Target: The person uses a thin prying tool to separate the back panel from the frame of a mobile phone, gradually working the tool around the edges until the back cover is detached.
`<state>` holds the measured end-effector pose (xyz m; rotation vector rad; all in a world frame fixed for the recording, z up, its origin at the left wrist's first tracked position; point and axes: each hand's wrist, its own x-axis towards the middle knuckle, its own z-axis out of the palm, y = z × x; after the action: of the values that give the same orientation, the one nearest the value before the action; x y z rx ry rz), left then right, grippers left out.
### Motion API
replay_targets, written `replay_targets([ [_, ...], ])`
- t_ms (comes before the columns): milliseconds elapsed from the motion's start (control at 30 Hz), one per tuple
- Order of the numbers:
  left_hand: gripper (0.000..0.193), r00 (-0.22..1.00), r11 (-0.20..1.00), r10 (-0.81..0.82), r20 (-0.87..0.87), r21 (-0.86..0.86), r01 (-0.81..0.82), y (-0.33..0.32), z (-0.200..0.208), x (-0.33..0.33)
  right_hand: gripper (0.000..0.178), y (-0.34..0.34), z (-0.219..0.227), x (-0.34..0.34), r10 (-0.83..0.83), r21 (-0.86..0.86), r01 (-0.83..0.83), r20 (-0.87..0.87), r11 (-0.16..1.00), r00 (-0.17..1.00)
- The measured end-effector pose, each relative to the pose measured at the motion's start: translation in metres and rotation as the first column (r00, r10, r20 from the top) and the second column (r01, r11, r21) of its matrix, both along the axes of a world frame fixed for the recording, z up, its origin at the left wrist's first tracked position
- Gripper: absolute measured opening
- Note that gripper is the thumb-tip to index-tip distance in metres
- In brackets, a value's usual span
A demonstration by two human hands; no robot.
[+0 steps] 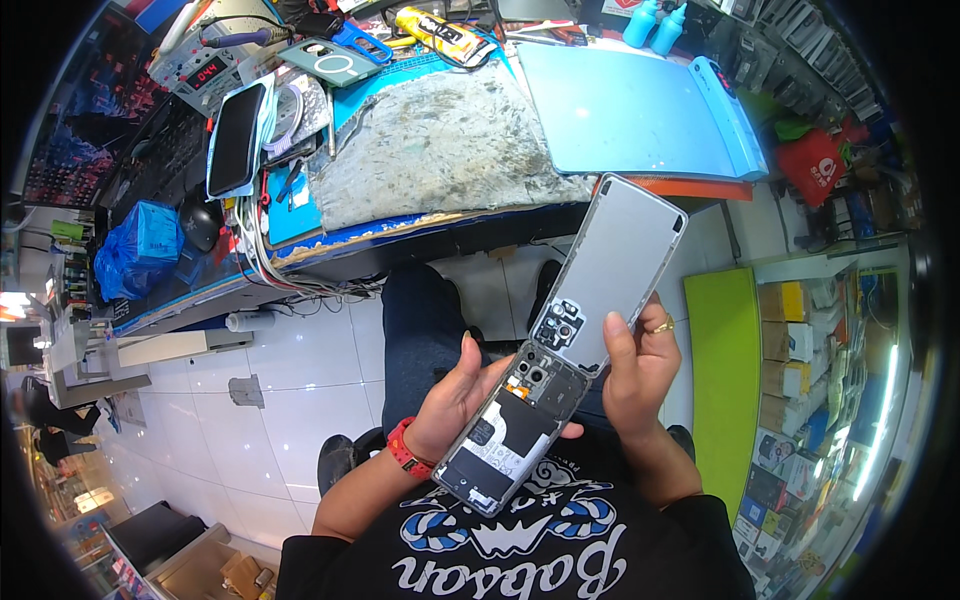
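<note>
My left hand [452, 400], with a red watch on its wrist, supports an opened smartphone [512, 428] over my lap. Its dark inner side faces up, showing the camera module, an orange flex cable and a black and white battery area. In my right hand [640, 365], pinched between thumb and fingers, is the phone's grey back cover [625, 255], inner face up, with its camera cutout toward the phone. The cover's lower end meets or overlaps the phone's top end; whether they are joined I cannot tell. My left thumb points upward, its fingers beneath the phone.
Ahead stands a workbench with a worn grey mat [430, 140] and a light blue heating plate [620, 110]. Another phone [237, 138] lies at the left by a soldering station [205, 75]. A blue plastic bag [138, 250] and mouse [200, 222] sit farther left. A glass showcase [830, 370] is at right.
</note>
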<state>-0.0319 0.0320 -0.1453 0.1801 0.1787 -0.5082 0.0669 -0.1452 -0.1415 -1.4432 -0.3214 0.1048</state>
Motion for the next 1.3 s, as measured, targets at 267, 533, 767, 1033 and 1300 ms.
replay_targets([
  [267,0.101,1.000,0.999,0.005,0.018,0.045,-0.006,0.000,0.002,0.000,0.022,-0.002,-0.007,0.008,0.015,0.052,-0.007,-0.154,0.999,0.988],
  [533,0.105,0.994,0.979,-0.045,0.097,0.204,0.025,0.001,-0.002,-0.001,0.023,-0.001,-0.013,0.011,0.013,0.131,0.022,-0.257,0.991,0.966],
  [767,0.106,0.991,0.961,-0.086,0.103,0.271,0.055,0.002,-0.004,-0.003,0.024,-0.001,-0.019,0.014,0.010,0.167,0.051,-0.345,0.985,0.939],
  [1033,0.102,0.995,0.960,-0.076,0.064,0.273,0.056,0.002,-0.006,-0.007,0.023,-0.002,-0.023,0.020,-0.004,0.226,0.096,-0.377,0.969,0.926],
  [1300,0.067,0.995,0.955,-0.055,0.079,0.296,0.029,0.012,-0.003,-0.023,0.021,-0.011,-0.022,0.037,-0.061,0.221,0.129,-0.290,0.967,0.955],
])
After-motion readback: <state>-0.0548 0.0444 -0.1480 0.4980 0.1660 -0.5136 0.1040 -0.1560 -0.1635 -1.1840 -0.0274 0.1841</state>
